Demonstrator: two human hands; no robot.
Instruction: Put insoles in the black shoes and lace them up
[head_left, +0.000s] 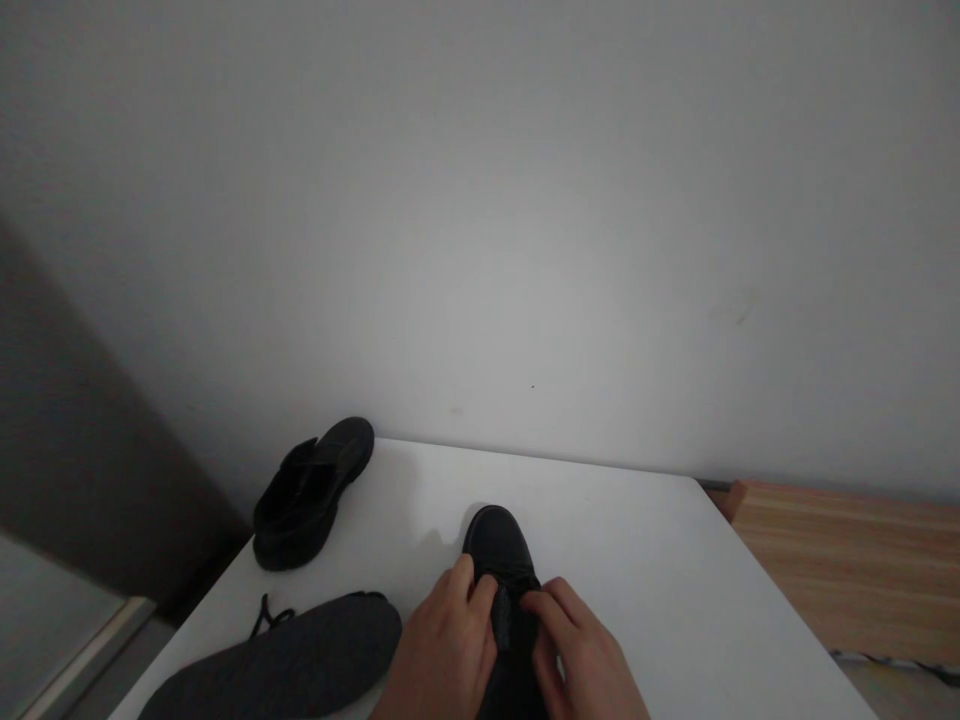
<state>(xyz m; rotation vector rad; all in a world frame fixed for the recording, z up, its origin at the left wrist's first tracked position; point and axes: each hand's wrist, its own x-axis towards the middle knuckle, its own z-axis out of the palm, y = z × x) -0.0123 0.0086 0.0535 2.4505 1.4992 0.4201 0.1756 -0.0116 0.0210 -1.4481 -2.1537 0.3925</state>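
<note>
1. At far left, a dark grey wall panel or door edge (67,480); below it a strip of pale floor; nothing there touching the white tabletop (637,560).
2. Resting at the table's back-left corner, toe toward the wall, a second black low-cut shoe (311,495); well apart from both hands, seemingly set aside out of the way.
3. Lying flat along the near-left edge, a dark grey fabric insole (285,665); beside its far end a loose black lace (266,612); just beside the left hand (442,655), crowding that side.
4. Near centre, toe pointing away, a black matte shoe with rounded toe (499,550); placed square in front, probably for even reach from both sides.
5. Left hand pinching the tongue or lace area with thumb and forefinger; right hand (581,650) pinching the same spot from the other side; exact piece gripped too dark to tell.
6. At right, a light wooden surface (847,570) beyond the table; clear of everything.
</note>
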